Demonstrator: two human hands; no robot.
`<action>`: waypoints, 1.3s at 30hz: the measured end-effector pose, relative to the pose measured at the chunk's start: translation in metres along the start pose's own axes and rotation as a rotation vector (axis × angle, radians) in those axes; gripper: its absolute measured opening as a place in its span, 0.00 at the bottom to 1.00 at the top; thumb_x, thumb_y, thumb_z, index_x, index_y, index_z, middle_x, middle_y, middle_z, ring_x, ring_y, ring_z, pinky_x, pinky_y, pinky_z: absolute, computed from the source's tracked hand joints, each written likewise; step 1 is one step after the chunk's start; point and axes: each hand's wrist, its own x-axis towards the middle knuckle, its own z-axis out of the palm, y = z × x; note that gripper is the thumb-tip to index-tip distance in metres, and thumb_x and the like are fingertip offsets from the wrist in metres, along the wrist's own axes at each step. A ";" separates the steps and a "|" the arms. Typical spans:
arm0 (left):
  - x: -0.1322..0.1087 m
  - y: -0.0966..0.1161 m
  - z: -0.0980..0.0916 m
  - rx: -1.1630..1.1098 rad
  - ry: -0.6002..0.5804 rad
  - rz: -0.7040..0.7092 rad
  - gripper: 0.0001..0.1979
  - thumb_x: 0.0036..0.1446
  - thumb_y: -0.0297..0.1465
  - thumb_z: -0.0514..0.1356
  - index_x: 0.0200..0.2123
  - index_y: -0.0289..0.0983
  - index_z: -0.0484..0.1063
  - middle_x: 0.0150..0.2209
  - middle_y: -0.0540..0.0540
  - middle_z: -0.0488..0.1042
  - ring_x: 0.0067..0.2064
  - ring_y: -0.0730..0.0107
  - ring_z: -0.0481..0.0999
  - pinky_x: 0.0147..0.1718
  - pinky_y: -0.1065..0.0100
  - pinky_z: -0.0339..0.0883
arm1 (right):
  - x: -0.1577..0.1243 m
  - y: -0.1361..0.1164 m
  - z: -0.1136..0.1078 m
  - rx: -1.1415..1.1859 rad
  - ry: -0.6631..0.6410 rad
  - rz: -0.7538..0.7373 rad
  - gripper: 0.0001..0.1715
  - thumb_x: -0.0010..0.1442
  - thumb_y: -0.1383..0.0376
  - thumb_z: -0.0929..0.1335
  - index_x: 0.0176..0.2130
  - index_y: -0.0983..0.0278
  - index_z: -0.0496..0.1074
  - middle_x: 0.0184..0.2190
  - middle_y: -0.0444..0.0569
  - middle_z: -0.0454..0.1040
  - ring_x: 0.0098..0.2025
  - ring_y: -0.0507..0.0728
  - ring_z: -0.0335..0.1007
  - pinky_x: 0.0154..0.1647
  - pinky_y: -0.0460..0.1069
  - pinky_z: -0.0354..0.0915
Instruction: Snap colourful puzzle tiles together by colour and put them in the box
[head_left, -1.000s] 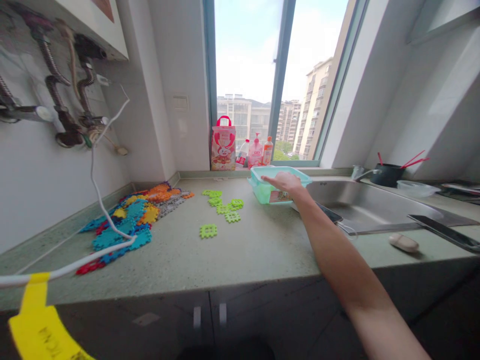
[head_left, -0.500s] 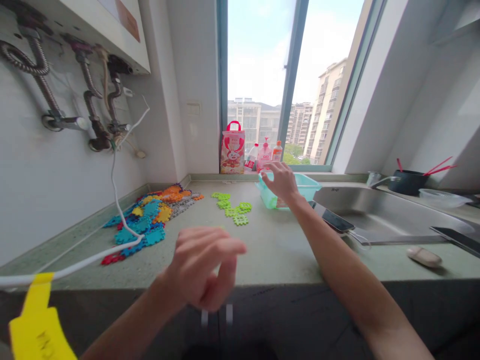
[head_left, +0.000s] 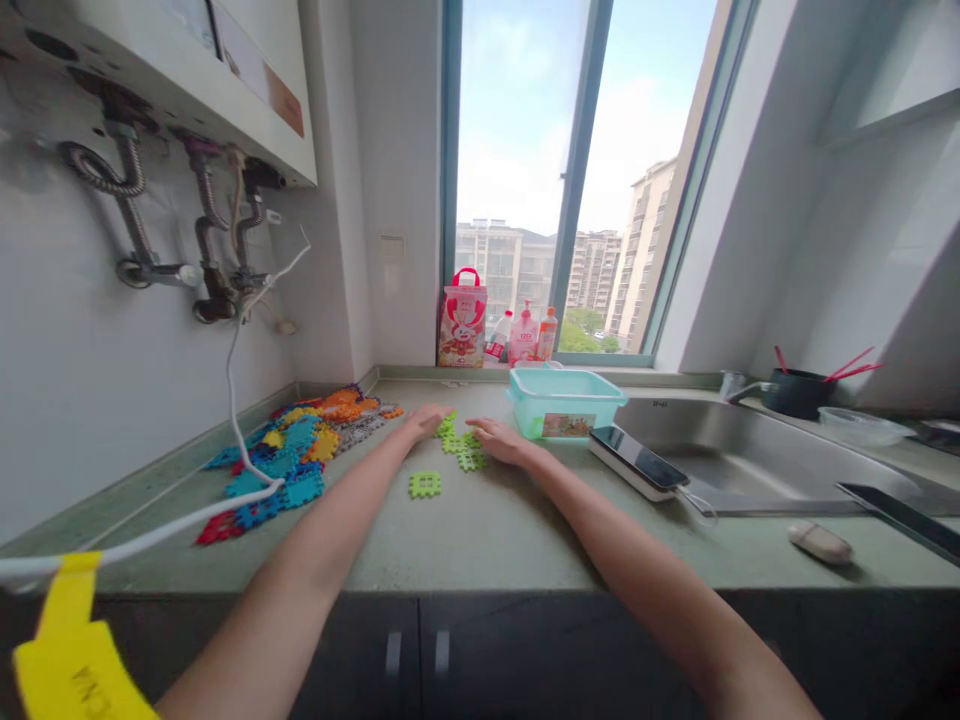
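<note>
Several lime-green toothed plastic building tiles lie in a small cluster on the counter between my two hands. My left hand reaches to the cluster's far left side, its fingers stretched out against the tiles there; the fingertips are small and partly blurred. On the right side, my right hand rests low over the counter with fingers extended, touching or very near the tiles. One separate square green tile lies flat nearer to me. Behind my right hand stands a turquoise plastic basket with a picture label on its front.
At left is a heap of blue, orange, yellow, red and grey tiles, crossed by a white cable. A phone on a white block lies beside the sink. A beige oval object sits near the front edge.
Both hands have moved to the green tiles: my left forward from the counter's front edge, my right down and left from the basket. A single green tile now lies apart, nearer me.
</note>
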 end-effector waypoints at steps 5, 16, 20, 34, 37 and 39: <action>-0.019 -0.007 0.008 -0.027 -0.069 0.033 0.32 0.74 0.46 0.39 0.72 0.42 0.62 0.76 0.37 0.53 0.77 0.43 0.47 0.71 0.36 0.44 | -0.006 0.009 0.000 0.069 -0.036 0.067 0.30 0.65 0.73 0.61 0.61 0.64 0.76 0.61 0.53 0.77 0.63 0.61 0.74 0.67 0.55 0.65; -0.081 -0.007 0.012 -0.008 -0.117 0.185 0.34 0.74 0.53 0.35 0.77 0.51 0.51 0.78 0.41 0.46 0.78 0.44 0.41 0.71 0.34 0.40 | -0.041 0.005 -0.026 0.091 -0.086 -0.047 0.27 0.59 0.74 0.67 0.55 0.63 0.80 0.55 0.53 0.81 0.58 0.62 0.78 0.63 0.54 0.68; -0.091 -0.003 0.009 0.017 -0.101 0.214 0.33 0.74 0.53 0.37 0.76 0.51 0.54 0.77 0.39 0.49 0.77 0.41 0.46 0.69 0.31 0.43 | -0.042 0.004 -0.037 0.060 -0.163 -0.067 0.22 0.65 0.66 0.69 0.57 0.60 0.80 0.58 0.53 0.80 0.59 0.64 0.78 0.63 0.54 0.69; -0.124 -0.009 -0.063 0.136 -0.122 0.440 0.26 0.47 0.60 0.69 0.35 0.43 0.82 0.28 0.52 0.79 0.27 0.69 0.74 0.26 0.69 0.55 | -0.044 -0.002 -0.045 -0.053 0.024 -0.061 0.24 0.61 0.70 0.70 0.57 0.62 0.78 0.56 0.55 0.80 0.58 0.63 0.76 0.64 0.58 0.67; -0.124 -0.006 -0.055 0.135 -0.145 0.431 0.27 0.44 0.58 0.71 0.36 0.43 0.81 0.27 0.53 0.78 0.26 0.69 0.73 0.25 0.68 0.54 | -0.046 0.000 -0.048 -0.122 -0.029 -0.013 0.28 0.58 0.72 0.70 0.58 0.62 0.77 0.59 0.55 0.79 0.61 0.64 0.75 0.66 0.58 0.65; -0.124 -0.004 -0.052 0.111 -0.164 0.430 0.24 0.45 0.55 0.71 0.37 0.43 0.81 0.28 0.53 0.79 0.27 0.70 0.73 0.25 0.68 0.54 | -0.047 0.001 -0.048 -0.128 -0.098 0.029 0.27 0.59 0.70 0.70 0.58 0.62 0.78 0.58 0.54 0.79 0.59 0.65 0.77 0.64 0.56 0.67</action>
